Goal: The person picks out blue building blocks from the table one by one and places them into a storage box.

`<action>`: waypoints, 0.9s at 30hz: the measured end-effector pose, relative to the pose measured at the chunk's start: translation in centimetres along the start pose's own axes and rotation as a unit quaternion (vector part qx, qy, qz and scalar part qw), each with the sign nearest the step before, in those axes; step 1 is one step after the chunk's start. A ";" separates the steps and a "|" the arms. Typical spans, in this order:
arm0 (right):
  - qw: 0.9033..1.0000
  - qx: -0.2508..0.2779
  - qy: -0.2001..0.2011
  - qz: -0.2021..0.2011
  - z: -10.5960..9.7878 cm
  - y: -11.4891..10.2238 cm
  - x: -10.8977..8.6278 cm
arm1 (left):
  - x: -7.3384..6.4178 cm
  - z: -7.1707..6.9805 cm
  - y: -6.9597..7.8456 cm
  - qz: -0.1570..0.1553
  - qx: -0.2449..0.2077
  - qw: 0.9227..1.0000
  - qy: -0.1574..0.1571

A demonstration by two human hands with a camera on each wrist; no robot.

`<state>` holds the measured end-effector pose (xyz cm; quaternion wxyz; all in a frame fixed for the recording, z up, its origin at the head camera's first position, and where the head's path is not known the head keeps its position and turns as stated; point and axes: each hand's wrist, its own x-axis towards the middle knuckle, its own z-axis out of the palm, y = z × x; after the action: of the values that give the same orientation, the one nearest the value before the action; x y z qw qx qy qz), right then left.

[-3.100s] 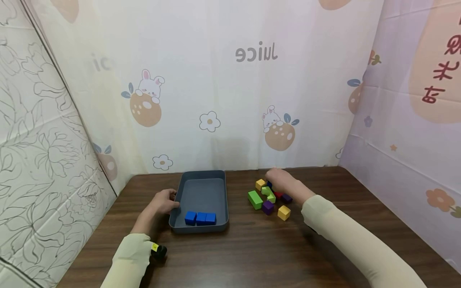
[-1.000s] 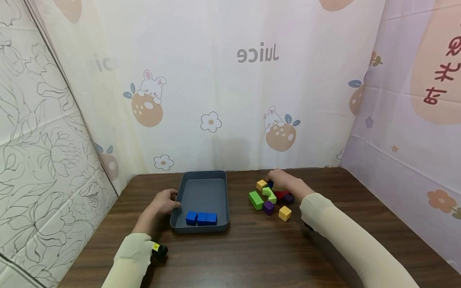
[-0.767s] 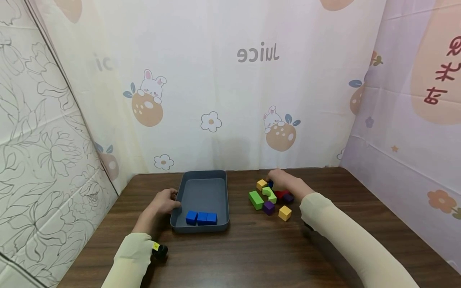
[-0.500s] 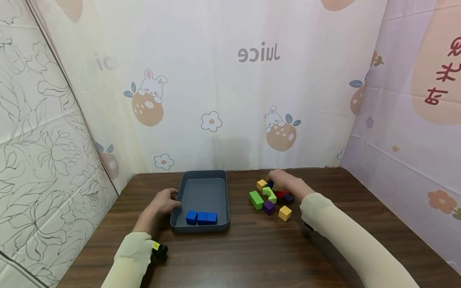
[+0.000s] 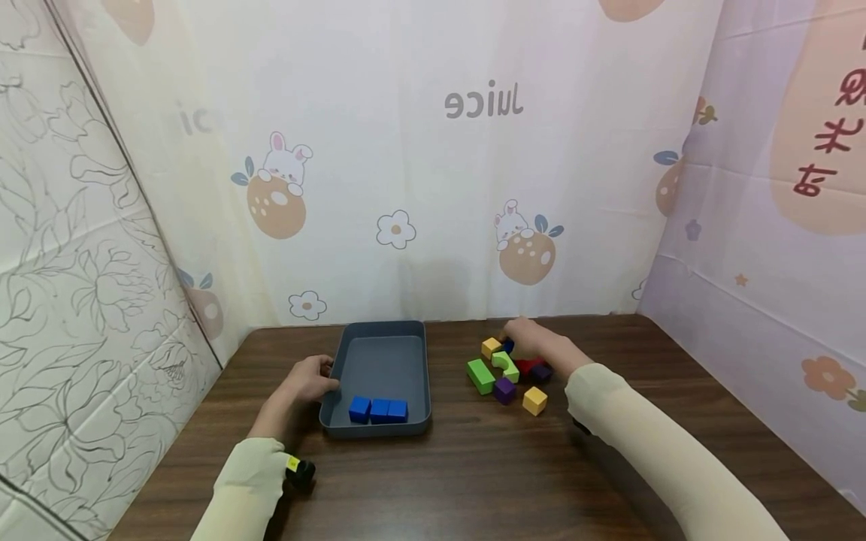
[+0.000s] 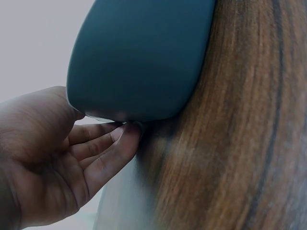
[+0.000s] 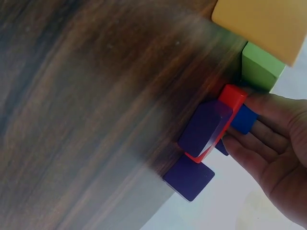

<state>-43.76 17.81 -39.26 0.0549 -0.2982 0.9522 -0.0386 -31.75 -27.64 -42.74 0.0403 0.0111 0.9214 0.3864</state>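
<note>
My left hand holds the left wall of the grey tray, thumb at the rim; in the left wrist view its fingers touch the tray's side. Three blue cubes stand in a row at the tray's near end. My right hand is down among the loose blocks at the right. In the right wrist view its thumb and fingers close around a small blue block. Right beside them are a red block and a purple block overlapping it.
Around the right hand lie a green rectangular block, a light green arch, two yellow cubes and purple blocks. A black device sits at the left wrist. A printed curtain backs the brown table.
The right hand has shifted slightly at the same spot, and more of the red block shows than about three seconds ago. The left hand, tray and its cubes stay put.
</note>
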 end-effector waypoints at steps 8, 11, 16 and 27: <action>1.000 0.005 0.007 -0.002 -0.5 0.0 -0.3 | -0.1 0.0 0.0 0.001 -0.002 1.000 0.001; 1.000 0.007 0.009 -0.004 -0.6 0.0 -0.4 | -0.1 0.0 0.0 0.001 -0.002 1.000 0.001; 1.000 0.010 0.011 -0.003 -0.5 0.1 -0.5 | -0.1 0.0 0.1 -0.009 -0.004 1.000 -0.002; 0.999 0.000 0.035 -0.031 -0.5 0.4 -0.9 | -0.1 0.0 0.2 -0.010 -0.007 1.000 -0.002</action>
<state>-43.28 18.71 -38.72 0.0201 -0.3260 0.9438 -0.0510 -31.69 -27.49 -42.54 0.0461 0.0028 0.9187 0.3922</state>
